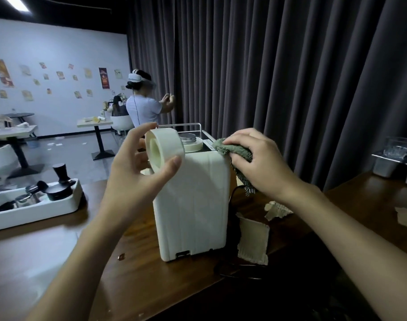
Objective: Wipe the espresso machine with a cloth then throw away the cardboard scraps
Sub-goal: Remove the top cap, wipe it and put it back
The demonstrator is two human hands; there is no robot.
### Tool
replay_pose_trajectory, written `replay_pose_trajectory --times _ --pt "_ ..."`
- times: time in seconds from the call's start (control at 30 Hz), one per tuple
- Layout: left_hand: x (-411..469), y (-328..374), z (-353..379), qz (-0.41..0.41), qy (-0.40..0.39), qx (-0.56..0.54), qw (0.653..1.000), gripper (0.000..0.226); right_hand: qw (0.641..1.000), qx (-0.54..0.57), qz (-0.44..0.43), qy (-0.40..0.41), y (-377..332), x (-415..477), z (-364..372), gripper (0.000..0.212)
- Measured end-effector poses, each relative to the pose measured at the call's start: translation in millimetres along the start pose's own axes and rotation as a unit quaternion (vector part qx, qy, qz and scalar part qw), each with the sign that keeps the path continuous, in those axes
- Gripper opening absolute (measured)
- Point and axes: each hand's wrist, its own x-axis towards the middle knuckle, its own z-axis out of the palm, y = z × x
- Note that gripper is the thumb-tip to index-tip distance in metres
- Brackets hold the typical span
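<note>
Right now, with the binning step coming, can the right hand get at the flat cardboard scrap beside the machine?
Probably yes: the cardboard scrap lies uncovered on the table below the right hand, nothing between, though that hand holds the cloth.

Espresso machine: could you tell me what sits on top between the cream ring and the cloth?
Head view: a round metal lid on top of the espresso machine lies between the cream ring and the green cloth.

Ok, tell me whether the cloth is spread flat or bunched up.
Bunched up: the right hand grips the green cloth in a wad against the espresso machine's top corner, one end hanging down.
</note>
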Motion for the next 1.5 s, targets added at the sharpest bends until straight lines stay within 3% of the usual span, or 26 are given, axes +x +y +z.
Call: replay_pose_trajectory --times 0.07,0.3,0.5,0.7,0.83,1.0,1.17,1.27,1.5 --pt "3 -6 -11 0.009 0.013 0.040 0.999 0.067 0.999 -0.015 -0.001 -0.040 2 9 10 0.030" --pt "9 -7 -21 0.001 -0.017 0.003 1.000 0.054 0.992 -0.061 -0.044 -0.099 -16 17 24 0.032" --pt "14 -14 -27 -0.004 -0.028 0.029 0.999 0.067 0.986 -0.079 -0.097 -0.108 -38 18 44 0.034" --pt "16 -20 -31 -0.009 -0.027 0.016 0.999 0.062 0.982 -0.056 -0.135 -0.118 -47 18 59 0.038" --pt "17 -19 -34 -0.019 -0.034 -0.001 0.999 0.060 0.986 -0.050 -0.114 -0.110 -34 14 47 0.037" --pt "17 -20 -34 -0.023 -0.030 -0.015 0.999 0.056 0.995 -0.075 -0.050 -0.034 -10 7 31 0.035" --pt "22 -21 -31 -0.016 -0.023 -0.008 1.000 0.056 0.993 -0.048 -0.087 -0.062 -22 9 42 0.036" --pt "27 -21 -26 -0.001 -0.015 0.012 1.000 0.055 0.995 -0.026 -0.085 -0.037 -15 9 40 0.035" --pt "58 -16 -1 -0.044 0.036 -0.054 0.997 0.045 0.998 0.009 0.052 0.023 2 13 20 0.031"
